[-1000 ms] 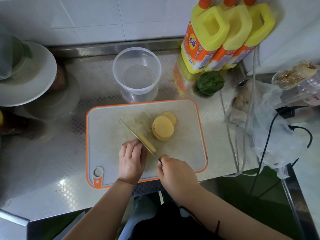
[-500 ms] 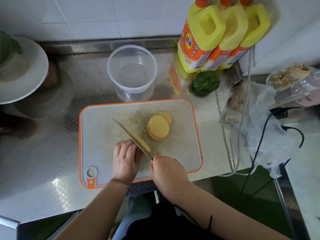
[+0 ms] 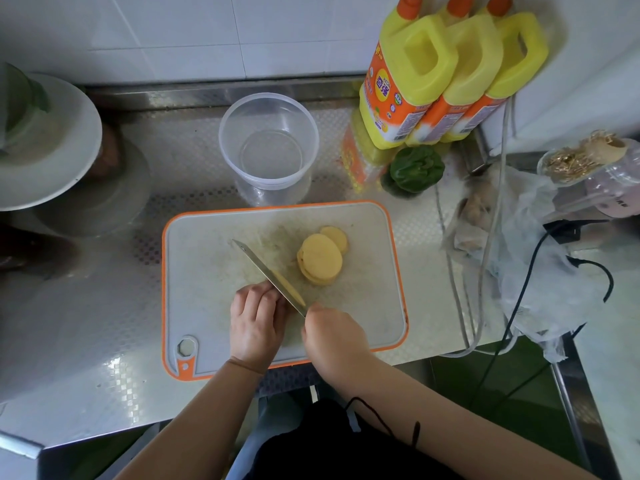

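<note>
Your right hand [image 3: 334, 336] grips the knife [image 3: 266, 273], left hand [image 3: 258, 317] curled over the potato [image 3: 289, 288], unchanged since a second ago; yellow bottles [image 3: 415, 64] carry unreadable labels.

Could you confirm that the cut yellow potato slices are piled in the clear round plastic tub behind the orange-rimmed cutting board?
No: the head view shows the cut yellow potato slices piled on the orange-rimmed cutting board; the clear round plastic tub behind it holds none.

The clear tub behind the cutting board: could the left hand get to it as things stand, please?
Probably, once the knife lifts: its blade slants across the board between the left hand, which holds the potato, and the tub just past the board.
</note>
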Motion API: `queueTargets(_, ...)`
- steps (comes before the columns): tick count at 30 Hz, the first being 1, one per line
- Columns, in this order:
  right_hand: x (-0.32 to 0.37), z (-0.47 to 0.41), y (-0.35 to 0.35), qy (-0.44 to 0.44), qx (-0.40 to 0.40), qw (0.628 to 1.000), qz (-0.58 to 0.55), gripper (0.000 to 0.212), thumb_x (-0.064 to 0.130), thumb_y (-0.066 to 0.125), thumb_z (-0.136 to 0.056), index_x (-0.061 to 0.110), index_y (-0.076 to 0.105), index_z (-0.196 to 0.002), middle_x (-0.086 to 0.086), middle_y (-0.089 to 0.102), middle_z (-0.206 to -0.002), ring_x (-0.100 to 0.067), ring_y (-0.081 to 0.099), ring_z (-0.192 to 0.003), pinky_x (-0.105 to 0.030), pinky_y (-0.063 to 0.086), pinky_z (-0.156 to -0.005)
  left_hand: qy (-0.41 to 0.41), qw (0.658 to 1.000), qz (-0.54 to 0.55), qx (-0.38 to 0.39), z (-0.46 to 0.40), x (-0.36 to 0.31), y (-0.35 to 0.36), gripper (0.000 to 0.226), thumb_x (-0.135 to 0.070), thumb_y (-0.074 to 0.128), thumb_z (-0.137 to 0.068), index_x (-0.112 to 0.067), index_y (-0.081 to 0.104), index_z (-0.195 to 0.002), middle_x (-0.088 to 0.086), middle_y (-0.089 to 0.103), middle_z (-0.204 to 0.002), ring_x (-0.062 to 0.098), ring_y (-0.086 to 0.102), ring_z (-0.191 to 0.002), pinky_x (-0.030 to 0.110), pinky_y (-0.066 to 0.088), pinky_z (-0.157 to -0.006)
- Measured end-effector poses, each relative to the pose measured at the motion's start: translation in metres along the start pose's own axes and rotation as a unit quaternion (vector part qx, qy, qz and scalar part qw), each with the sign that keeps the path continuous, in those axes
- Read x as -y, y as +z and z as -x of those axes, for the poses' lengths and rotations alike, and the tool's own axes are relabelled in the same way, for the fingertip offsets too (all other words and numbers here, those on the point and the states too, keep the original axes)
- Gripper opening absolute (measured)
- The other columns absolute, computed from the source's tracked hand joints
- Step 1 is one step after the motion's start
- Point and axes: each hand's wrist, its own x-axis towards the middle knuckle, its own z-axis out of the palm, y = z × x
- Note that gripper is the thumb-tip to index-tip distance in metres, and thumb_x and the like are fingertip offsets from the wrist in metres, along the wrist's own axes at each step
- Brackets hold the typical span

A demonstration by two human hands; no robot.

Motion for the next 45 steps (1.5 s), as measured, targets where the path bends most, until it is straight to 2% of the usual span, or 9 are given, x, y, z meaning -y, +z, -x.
queueTargets(12,-0.014,-0.019,0.021,0.032,0.054,0.998,-0.029,0.022,0.015,0.044,-0.098,0.007,0.052,-0.118,-0.011,0.062,-0.111,-0.027,0.060,-0.104,-0.035,0.048,-0.085,0.004,1.000,-0.021,0.008,0.002,0.002,0.000,0.004,-0.012,0.050,-0.100,-0.012,0.054,-0.101,0.004,0.055,-0.107,0.031,0.056,-0.085,0.035,0.044,-0.079)
queueTargets(18,-0.020,-0.020,0.024,0.021,0.042,0.999,-0.027,0.021,0.016,0.044,-0.098,0.007,0.052,-0.116,-0.011,0.063,-0.109,-0.028,0.061,-0.103,-0.033,0.046,-0.083,0.013,0.999,-0.048,0.016,0.005,0.002,0.000,0.016,-0.016,0.052,-0.101,-0.016,0.057,-0.117,0.003,0.052,-0.109,0.031,0.055,-0.087,0.038,0.045,-0.079)
queueTargets(20,-0.023,-0.020,0.019,0.004,0.058,0.998,-0.032,0.024,0.025,0.045,-0.099,0.007,0.052,-0.114,-0.011,0.063,-0.106,-0.029,0.061,-0.101,-0.034,0.045,-0.079,0.016,0.999,-0.047,0.019,0.003,0.003,-0.001,0.018,-0.018,0.051,-0.103,-0.018,0.059,-0.118,0.002,0.051,-0.107,0.030,0.053,-0.087,0.037,0.045,-0.080)
queueTargets(24,-0.029,-0.015,0.000,-0.011,0.108,0.993,-0.053,0.055,0.058,0.031,-0.097,0.010,0.055,-0.107,-0.009,0.062,-0.099,-0.026,0.059,-0.093,-0.032,0.039,-0.071,0.018,0.999,-0.043,0.021,0.001,0.003,-0.002,0.019,-0.015,0.052,-0.100,-0.017,0.059,-0.118,0.003,0.051,-0.106,0.029,0.051,-0.088,0.036,0.043,-0.082)
queueTargets(27,-0.036,-0.019,-0.011,0.000,0.010,0.995,-0.102,0.049,0.052,0.028,-0.100,0.012,0.056,-0.098,-0.006,0.062,-0.091,-0.025,0.061,-0.088,-0.033,0.045,-0.071,0.020,0.998,-0.045,0.023,0.001,0.002,-0.002,0.018,-0.015,0.051,-0.101,-0.015,0.060,-0.117,0.005,0.053,-0.105,0.030,0.051,-0.088,0.037,0.044,-0.081)
queueTargets(29,-0.036,-0.027,-0.013,-0.024,-0.030,0.993,-0.110,0.040,0.047,0.038,-0.099,0.013,0.055,-0.110,-0.004,0.064,-0.096,-0.024,0.061,-0.090,-0.037,0.050,-0.075,0.022,0.998,-0.047,0.024,0.002,0.003,-0.002,0.018,-0.017,0.050,-0.102,-0.015,0.060,-0.117,0.005,0.053,-0.105,0.031,0.052,-0.088,0.038,0.044,-0.081)
queueTargets(32,-0.025,-0.036,-0.014,-0.052,-0.030,0.992,-0.114,0.040,0.044,0.047,-0.097,0.016,0.055,-0.124,-0.004,0.066,-0.106,-0.025,0.061,-0.097,-0.037,0.050,-0.079,0.025,0.998,-0.044,0.026,0.002,0.003,-0.001,0.016,-0.017,0.048,-0.103,-0.014,0.059,-0.114,0.006,0.054,-0.106,0.032,0.052,-0.088,0.038,0.045,-0.080)
queueTargets(39,-0.031,-0.047,-0.018,-0.011,-0.090,0.988,-0.126,0.026,0.031,0.045,-0.097,0.012,0.061,-0.103,-0.005,0.066,-0.083,-0.027,0.063,-0.078,-0.040,0.052,-0.067,0.029,0.998,-0.042,0.022,0.001,0.003,-0.002,0.017,-0.016,0.049,-0.103,-0.015,0.059,-0.116,0.006,0.053,-0.105,0.031,0.053,-0.086,0.036,0.044,-0.080)
queueTargets(45,-0.059,-0.066,-0.033,0.079,-0.084,0.963,-0.242,0.021,0.031,0.049,-0.096,0.014,0.061,-0.101,-0.007,0.067,-0.092,-0.028,0.064,-0.085,-0.041,0.054,-0.077,0.025,0.998,-0.045,0.021,0.000,0.002,-0.001,0.018,-0.014,0.051,-0.101,-0.016,0.058,-0.117,0.003,0.052,-0.107,0.030,0.052,-0.087,0.035,0.043,-0.080)
